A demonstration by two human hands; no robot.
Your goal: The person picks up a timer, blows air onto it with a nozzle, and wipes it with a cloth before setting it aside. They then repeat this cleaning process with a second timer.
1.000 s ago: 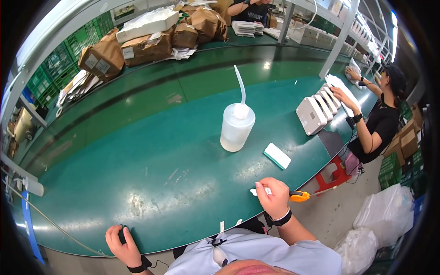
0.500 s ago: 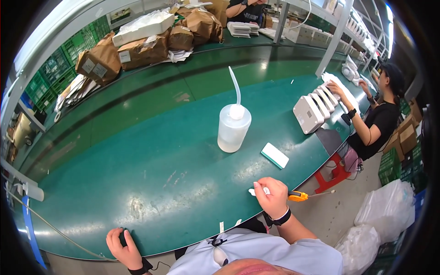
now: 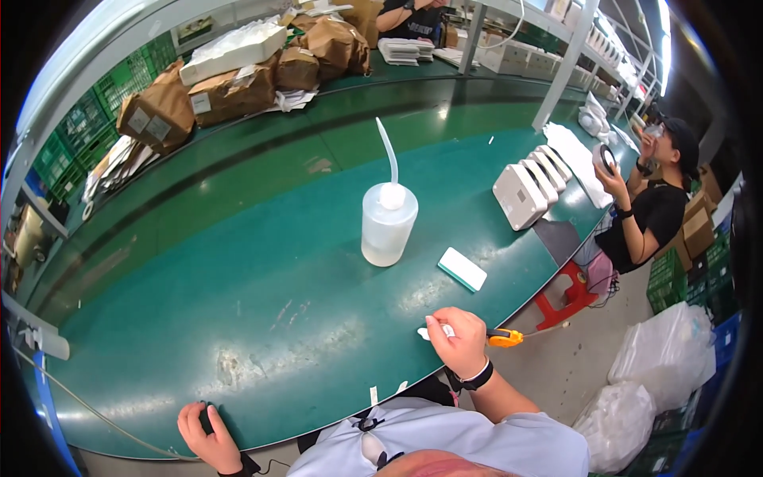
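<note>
My left hand [image 3: 210, 439] rests at the near left edge of the green table, its fingers curled round a small black object [image 3: 207, 418] mostly hidden by them. Farther right, my right hand [image 3: 459, 342] is closed on a wad of white cloth or tissue [image 3: 425, 333], which pokes out between thumb and fingers. Just beyond that hand, at the table's edge, an orange and black tool [image 3: 505, 338] sticks out; whether I grip it too is hidden. A white and green block [image 3: 462, 269] lies past my right hand. Behind it stands a translucent squeeze bottle [image 3: 389, 226] with a bent spout.
White box-shaped devices [image 3: 520, 197] stand in a row on the right. A co-worker [image 3: 648, 215] sits beyond, holding a white and black device [image 3: 605, 159]. Brown paper-wrapped parcels [image 3: 235, 94] line the far side. Plastic bags [image 3: 664, 350] and a red stool [image 3: 567, 296] are on the floor.
The whole view has shifted slightly, so things sit farther left. The co-worker's hand has left the device row and now holds a device up. My hands keep their poses.
</note>
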